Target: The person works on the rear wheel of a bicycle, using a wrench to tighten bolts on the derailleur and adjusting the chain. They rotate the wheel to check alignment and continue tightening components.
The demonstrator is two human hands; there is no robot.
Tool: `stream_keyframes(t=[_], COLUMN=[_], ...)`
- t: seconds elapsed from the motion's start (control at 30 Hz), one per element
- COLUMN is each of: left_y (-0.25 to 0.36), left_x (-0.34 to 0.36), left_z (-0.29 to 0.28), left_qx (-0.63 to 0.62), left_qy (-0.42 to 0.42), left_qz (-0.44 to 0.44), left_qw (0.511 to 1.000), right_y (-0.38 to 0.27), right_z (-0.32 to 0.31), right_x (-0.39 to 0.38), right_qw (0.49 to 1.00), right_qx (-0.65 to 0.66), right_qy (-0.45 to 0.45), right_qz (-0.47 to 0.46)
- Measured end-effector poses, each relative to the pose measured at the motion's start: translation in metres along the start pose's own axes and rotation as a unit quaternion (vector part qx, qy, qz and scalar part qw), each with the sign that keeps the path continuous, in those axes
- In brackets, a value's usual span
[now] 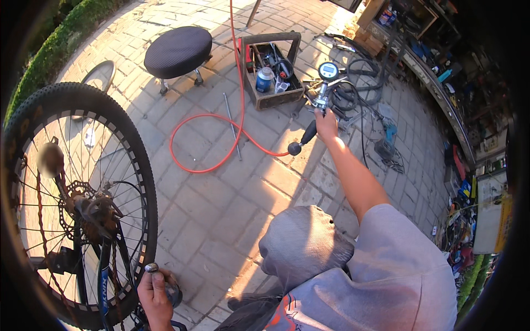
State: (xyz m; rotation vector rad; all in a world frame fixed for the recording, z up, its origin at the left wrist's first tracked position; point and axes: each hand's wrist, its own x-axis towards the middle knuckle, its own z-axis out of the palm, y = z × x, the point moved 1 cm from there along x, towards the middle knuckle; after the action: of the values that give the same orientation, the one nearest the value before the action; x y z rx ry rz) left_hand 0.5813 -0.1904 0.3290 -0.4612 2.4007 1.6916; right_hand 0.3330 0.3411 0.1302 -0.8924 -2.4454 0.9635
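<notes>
My right hand [326,124], arm stretched forward, is closed around a tire inflator [319,102]. It has a round digital gauge [328,70] on top and a black lever. An orange air hose [212,165] meets it at a dark, round-ended fitting [294,148]. At lower left, my left hand [156,295] is closed beside the tire [148,182] of a bicycle wheel. A small round metal piece [152,267] shows by the thumb; what the fingers grip is mostly hidden. The wheel has a disc rotor, a rusty chain and dark hub parts [95,216].
A wooden tool carrier [279,99] with a blue jar and tools stands ahead. Left of it is a black round stool [178,52]. A thin metal rod [232,126] lies on the paving. Black hoses [372,74] and a teal power tool [388,135] lie right, below cluttered shelves.
</notes>
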Motion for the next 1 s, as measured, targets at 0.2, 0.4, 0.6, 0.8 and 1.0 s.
stream_keyframes(t=[0.2, 0.4, 0.6, 0.8, 1.0], left_y=[-0.008, 0.035, 0.030, 0.010, 0.039], left_x=[0.001, -0.007, 0.004, 0.010, 0.006], left_z=[0.005, 0.007, 0.017, 0.020, 0.021], left_qx=[-0.020, 0.112, 0.076, 0.030, 0.137], left_qy=[0.006, 0.046, 0.026, 0.034, 0.014], left_qz=[0.016, -0.055, -0.111, -0.008, -0.091], left_qw=[1.000, 0.991, 0.991, 0.999, 0.986], right_y=[-0.023, -0.018, -0.041, -0.067, -0.059], right_z=[0.042, 0.055, 0.051, 0.053, 0.058], right_x=[0.087, 0.052, 0.098, 0.108, 0.122], right_qw=[0.941, 0.983, 0.980, 0.981, 0.980], right_qx=[0.262, 0.136, -0.137, -0.178, -0.189], right_qy=[-0.157, -0.122, -0.111, -0.075, -0.044], right_qz=[0.144, -0.003, -0.089, -0.029, -0.050])
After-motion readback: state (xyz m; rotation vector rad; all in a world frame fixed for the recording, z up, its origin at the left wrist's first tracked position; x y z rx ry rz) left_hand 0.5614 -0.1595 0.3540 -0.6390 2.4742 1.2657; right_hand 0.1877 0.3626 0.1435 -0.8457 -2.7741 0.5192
